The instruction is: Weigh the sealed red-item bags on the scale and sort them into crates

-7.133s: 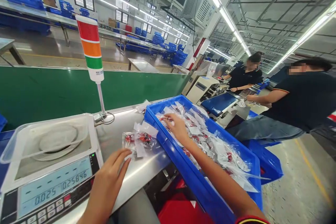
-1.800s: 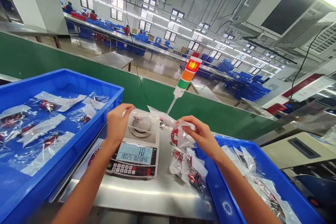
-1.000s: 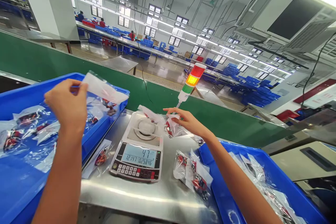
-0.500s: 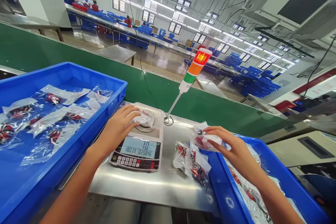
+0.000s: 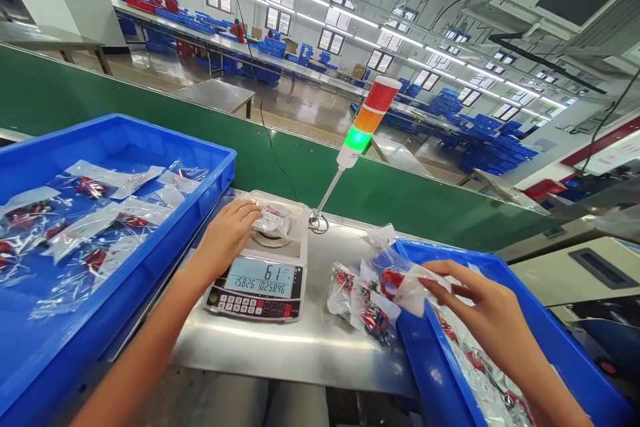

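My left hand (image 5: 233,227) is at the scale (image 5: 267,287), fingers stretched out, their tips touching the left edge of a clear plastic bag (image 5: 274,220) of small red parts on the round pan. The display reads 61. On the right, my right hand (image 5: 470,293) pinches the white end of another plastic bag (image 5: 407,287) with red parts in it, above the near-left rim of the right blue bin (image 5: 425,353). Several more filled bags (image 5: 370,307) lie on the metal table between scale and bin.
A large blue bin (image 5: 220,170) on the left holds several bags of red parts. Behind the scale, a signal light tower (image 5: 367,123) glows green. A green partition (image 5: 300,167) runs across the back. People sit at far benches.
The scale reading went from 70 to 61, and the tower light switched from red to green. My right hand moved right, drawing its bag along. My left hand stays by the pan.
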The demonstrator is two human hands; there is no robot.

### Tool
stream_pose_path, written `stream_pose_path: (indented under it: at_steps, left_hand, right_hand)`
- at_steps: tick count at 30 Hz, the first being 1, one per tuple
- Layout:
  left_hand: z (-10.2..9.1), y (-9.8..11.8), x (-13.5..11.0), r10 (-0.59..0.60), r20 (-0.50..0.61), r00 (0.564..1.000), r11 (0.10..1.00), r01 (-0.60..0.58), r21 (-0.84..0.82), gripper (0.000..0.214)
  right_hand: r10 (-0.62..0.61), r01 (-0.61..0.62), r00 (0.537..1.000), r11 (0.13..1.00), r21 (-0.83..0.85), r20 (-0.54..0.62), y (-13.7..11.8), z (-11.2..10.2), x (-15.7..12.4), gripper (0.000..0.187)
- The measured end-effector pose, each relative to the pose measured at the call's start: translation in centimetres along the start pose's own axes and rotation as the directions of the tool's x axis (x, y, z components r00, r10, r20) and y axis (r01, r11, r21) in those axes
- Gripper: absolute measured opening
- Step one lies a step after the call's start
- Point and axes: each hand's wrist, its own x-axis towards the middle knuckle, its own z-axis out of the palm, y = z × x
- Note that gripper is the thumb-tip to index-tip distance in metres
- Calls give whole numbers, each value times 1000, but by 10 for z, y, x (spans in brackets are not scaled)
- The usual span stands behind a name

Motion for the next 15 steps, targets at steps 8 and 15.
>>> stream_pose_path:
  at_steps: [8, 15]
  left_hand:
    - [-44, -14, 36, -329, -449, 831, 935, 355, -28, 27]
    - [-124, -29, -10, -493, -639, 591, 727, 683, 69, 51]
  right_hand:
    - [-183, 165, 983, 923, 348, 17, -68, 67, 64, 21]
    - [-333, 291, 922, 932, 214, 197, -54, 73, 57, 28]
